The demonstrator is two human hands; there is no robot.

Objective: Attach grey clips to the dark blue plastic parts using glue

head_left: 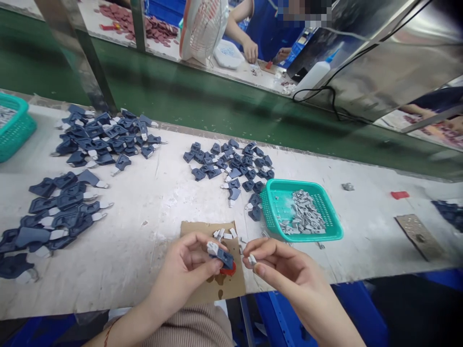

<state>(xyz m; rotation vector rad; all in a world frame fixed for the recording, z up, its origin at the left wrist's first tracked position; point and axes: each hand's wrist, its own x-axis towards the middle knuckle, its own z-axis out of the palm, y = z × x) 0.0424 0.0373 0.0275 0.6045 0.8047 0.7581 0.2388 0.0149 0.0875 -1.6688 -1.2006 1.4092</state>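
Observation:
Between its thumb and fingers, my left hand [191, 265] holds a dark blue part [226, 259] with a light grey end, over a piece of brown cardboard [231, 284]. My right hand [285, 270], a little to the right, pinches a small light grey piece [252, 260]. The two held pieces are apart. A red spot [228, 269] shows on the cardboard beneath the blue part, and several small white pieces [227, 235] lie near the cardboard's back edge.
A green basket [265, 207] of small grey pieces stands behind my right hand. Piles of blue parts [104, 137] [65, 207] [231, 161] cover the left and middle. Another cardboard [415, 233] lies right. Across the divider, a person's hand [250, 50] rests near a fan [204, 29].

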